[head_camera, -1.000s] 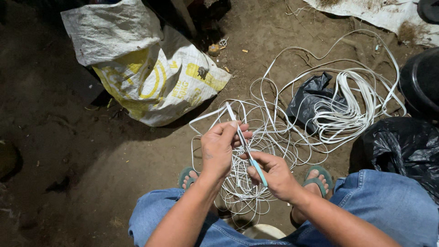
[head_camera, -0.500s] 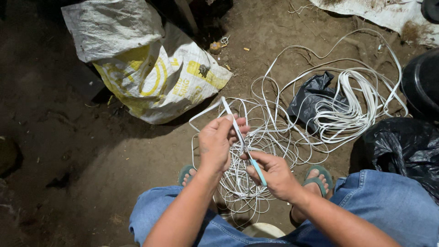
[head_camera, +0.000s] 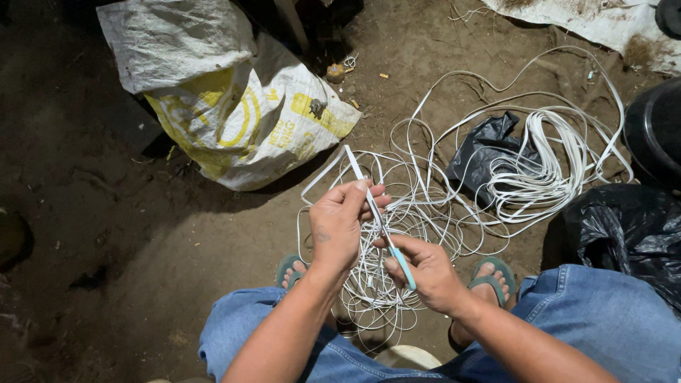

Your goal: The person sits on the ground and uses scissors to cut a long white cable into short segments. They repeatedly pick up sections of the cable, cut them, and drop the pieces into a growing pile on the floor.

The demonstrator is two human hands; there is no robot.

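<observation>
**White cable worked with a teal-handled tool above the tangle**

The left hand (head_camera: 340, 223) is seen closed around a strand of flat white cable (head_camera: 352, 162), whose free end is pointed up and to the far left. The right hand (head_camera: 425, 273) is clenched on a small teal-handled tool (head_camera: 399, 261), and its tip is laid against the cable just beside the left fingers. Below both hands a loose tangle of white cable (head_camera: 397, 213) is spread on the dirt floor (head_camera: 142, 234), and a neater bundle (head_camera: 546, 170) is laid to the far right over a black plastic sheet (head_camera: 482, 152). The near edge is closed off by denim-clad knees and sandalled feet (head_camera: 493, 276). A black bag (head_camera: 624, 227) is pressed in at the right, and a white and yellow woven sack (head_camera: 241, 113) is set at the far left. Bare ground is left open on the left side.
</observation>
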